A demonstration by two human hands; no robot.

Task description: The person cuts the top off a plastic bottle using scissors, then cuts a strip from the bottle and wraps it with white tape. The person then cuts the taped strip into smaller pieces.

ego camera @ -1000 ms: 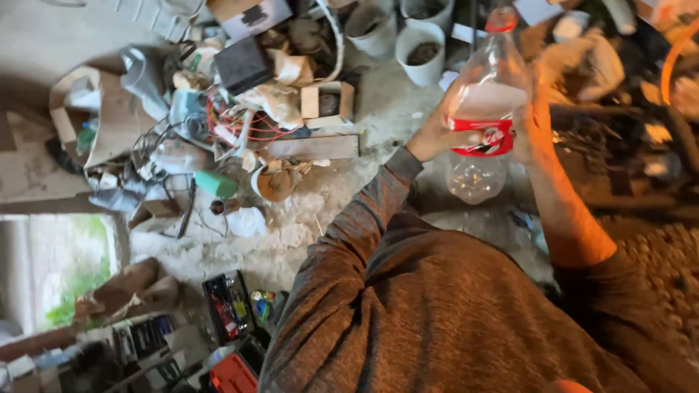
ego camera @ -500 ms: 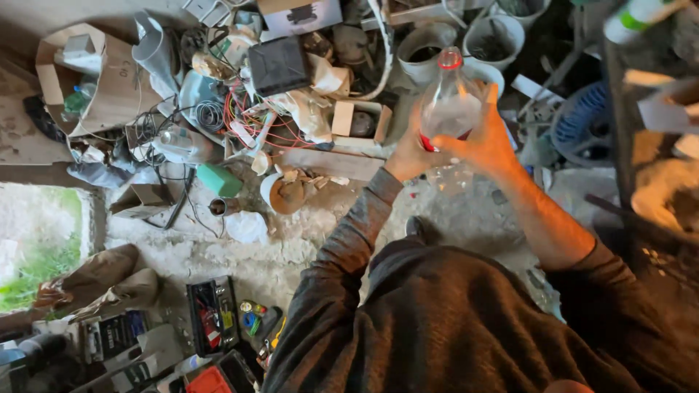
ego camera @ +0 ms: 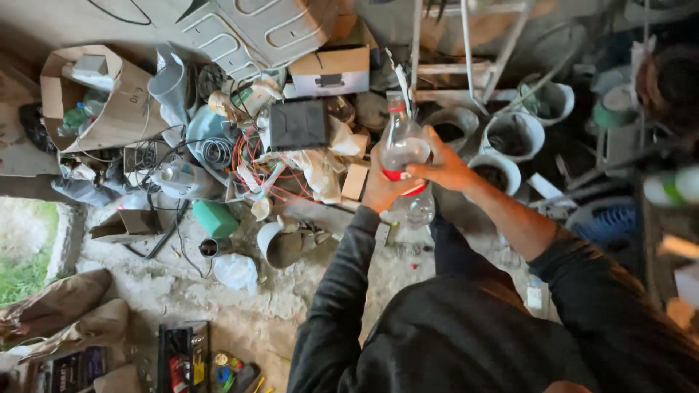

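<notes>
Bottle (ego camera: 403,156), clear plastic with red cap and label, upright, clasped between left hand (ego camera: 381,191) and right hand (ego camera: 445,169), both closed round it, above floor clutter.

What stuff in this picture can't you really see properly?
- The middle of the clear plastic bottle: head view, covered by the left hand and right hand wrapped around it.
- What is in the white buckets: head view, too dark inside to tell.
- The green and white thing at the right edge: head view, blurred.
- The open cardboard box contents: head view, too small and jumbled.
</notes>
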